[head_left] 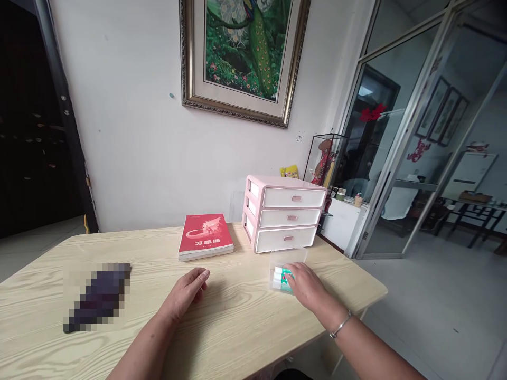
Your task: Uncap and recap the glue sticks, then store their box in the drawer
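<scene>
My right hand (307,285) rests on a clear plastic box (282,269) with small white and green items inside, near the table's right end. Its fingers curl over the box's near side. A silver bracelet sits on that wrist. My left hand (189,290) lies flat on the light wooden table (237,327), fingers stretched out and holding nothing. A pink and white three-drawer organizer (283,214) stands just behind the clear box, all drawers closed.
A red book (205,236) lies on a second book left of the organizer. A dark blurred object (98,296) lies at the table's left. The white wall with a framed peacock picture (243,55) is behind; glass partitions (415,132) stand to the right.
</scene>
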Available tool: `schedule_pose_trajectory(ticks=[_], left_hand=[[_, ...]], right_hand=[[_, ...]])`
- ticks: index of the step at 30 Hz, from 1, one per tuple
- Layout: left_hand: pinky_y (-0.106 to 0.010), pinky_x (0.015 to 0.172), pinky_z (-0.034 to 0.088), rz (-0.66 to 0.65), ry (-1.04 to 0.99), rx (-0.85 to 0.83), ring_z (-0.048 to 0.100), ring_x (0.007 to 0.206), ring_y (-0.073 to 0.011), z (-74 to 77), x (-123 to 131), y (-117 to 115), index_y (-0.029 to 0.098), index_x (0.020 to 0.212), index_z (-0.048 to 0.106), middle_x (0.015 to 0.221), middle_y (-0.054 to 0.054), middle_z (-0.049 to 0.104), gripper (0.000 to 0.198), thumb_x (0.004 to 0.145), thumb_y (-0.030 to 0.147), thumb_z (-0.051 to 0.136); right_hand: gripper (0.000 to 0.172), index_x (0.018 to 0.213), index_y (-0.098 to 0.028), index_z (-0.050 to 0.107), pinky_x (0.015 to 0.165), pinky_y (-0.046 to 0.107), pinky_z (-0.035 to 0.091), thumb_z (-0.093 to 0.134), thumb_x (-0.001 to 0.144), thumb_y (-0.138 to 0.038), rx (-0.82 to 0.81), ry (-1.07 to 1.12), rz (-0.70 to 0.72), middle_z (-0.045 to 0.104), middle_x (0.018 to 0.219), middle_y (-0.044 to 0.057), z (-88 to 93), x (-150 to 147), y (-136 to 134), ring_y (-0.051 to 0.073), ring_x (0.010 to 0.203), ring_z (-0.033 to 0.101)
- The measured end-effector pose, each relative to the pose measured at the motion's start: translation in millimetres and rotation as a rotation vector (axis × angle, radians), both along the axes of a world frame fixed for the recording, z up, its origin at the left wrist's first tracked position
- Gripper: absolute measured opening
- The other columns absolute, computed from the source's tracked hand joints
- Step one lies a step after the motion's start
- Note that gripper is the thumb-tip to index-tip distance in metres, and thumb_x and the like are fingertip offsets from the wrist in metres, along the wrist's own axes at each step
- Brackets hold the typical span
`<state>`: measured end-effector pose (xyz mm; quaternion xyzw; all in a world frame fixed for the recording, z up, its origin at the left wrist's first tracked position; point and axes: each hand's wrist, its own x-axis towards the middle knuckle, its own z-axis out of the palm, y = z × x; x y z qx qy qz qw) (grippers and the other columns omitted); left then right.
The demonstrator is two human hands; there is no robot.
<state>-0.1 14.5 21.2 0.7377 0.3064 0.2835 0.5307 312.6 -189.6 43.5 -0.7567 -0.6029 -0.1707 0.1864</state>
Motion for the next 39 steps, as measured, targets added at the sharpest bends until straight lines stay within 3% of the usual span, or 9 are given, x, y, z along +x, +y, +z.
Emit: schedule_pose_trajectory(ticks=[4,8,11,14,18,25,29,35,39], left_hand=[[-0.026,0.055,0.039,0.008,0.005,0.011,0.055,0.057,-0.0164,0.4,-1,-1,0.019,0.088,0.061,0.075,-0.001,0.062,0.048,0.086,0.065,0.047],[-0.025,0.055,0.038,0.011,0.021,0.043,0.054,0.057,-0.0162,1.7,0,-2,0.019,0.083,0.059,0.074,-0.001,0.061,0.047,0.085,0.065,0.048],[-0.026,0.055,0.039,0.017,0.032,0.056,0.054,0.057,-0.0162,3.7,-1,-3,0.019,0.081,0.057,0.074,-0.001,0.061,0.048,0.085,0.066,0.048],[-0.026,0.056,0.038,0.029,0.046,0.074,0.054,0.056,-0.0162,5.6,-1,-5,0.019,0.079,0.057,0.073,-0.001,0.061,0.048,0.085,0.066,0.048],[-0.027,0.061,0.042,0.018,0.014,0.129,0.056,0.062,-0.0177,6.2,1,-9,0.019,0.085,0.062,0.076,-0.002,0.062,0.046,0.084,0.063,0.051],[-0.034,0.079,0.049,0.050,0.009,0.198,0.061,0.098,-0.0278,4.7,2,-12,0.018,0.116,0.064,0.107,-0.011,0.066,0.054,0.081,0.060,0.059],[-0.040,0.095,0.047,-0.064,-0.024,0.323,0.053,0.118,-0.0308,7.3,4,-22,0.026,0.134,0.056,0.134,-0.012,0.054,0.058,0.083,0.054,0.061],[-0.050,0.117,0.026,-0.290,-0.003,0.491,0.033,0.141,-0.0332,3.7,22,-46,0.035,0.142,0.048,0.153,-0.006,0.038,0.066,0.081,0.052,0.067],[-0.052,0.118,0.025,-0.385,0.026,0.549,0.030,0.143,-0.0344,-5.8,33,-52,0.033,0.140,0.051,0.154,-0.006,0.038,0.064,0.082,0.053,0.066]], right_hand=[[0.037,0.126,-0.018,0.058,0.106,0.045,0.038,0.045,0.091,-0.021,0.251,-0.067,-0.082,0.060,0.126,0.013,12.7,7,8,0.028,0.120,0.051],[0.045,0.134,-0.019,0.051,0.113,0.046,0.031,0.046,0.090,-0.020,0.339,-0.051,-0.102,0.053,0.136,0.012,23.4,24,20,0.027,0.130,0.043],[0.043,0.129,-0.018,0.055,0.108,0.044,0.037,0.048,0.087,-0.019,0.291,0.164,-0.146,0.059,0.128,0.013,24.5,36,24,0.025,0.121,0.053],[0.032,0.114,-0.019,0.064,0.094,0.036,0.048,0.043,0.090,-0.022,0.230,0.367,-0.141,0.068,0.112,0.010,20.6,40,24,0.022,0.104,0.063],[0.027,0.098,-0.020,0.067,0.086,0.033,0.050,0.042,0.091,-0.024,0.225,0.407,-0.044,0.070,0.099,0.006,15.0,19,24,0.020,0.094,0.065],[0.025,0.103,-0.021,0.066,0.090,0.035,0.050,0.047,0.088,-0.017,0.164,0.344,0.195,0.070,0.103,0.006,10.6,-44,22,0.020,0.096,0.064],[0.036,0.120,-0.022,0.062,0.103,0.040,0.045,0.053,0.086,-0.018,0.063,0.215,0.327,0.064,0.122,0.008,1.0,-62,-6,0.023,0.115,0.058],[0.063,0.144,-0.023,0.046,0.115,0.050,0.035,0.052,0.083,-0.011,-0.004,0.088,0.403,0.045,0.148,0.009,-23.3,-66,-31,0.026,0.139,0.038],[0.052,0.143,-0.022,0.048,0.116,0.056,0.030,0.050,0.091,-0.018,0.017,0.085,0.434,0.051,0.144,0.010,-29.1,-63,-26,0.026,0.137,0.041]])
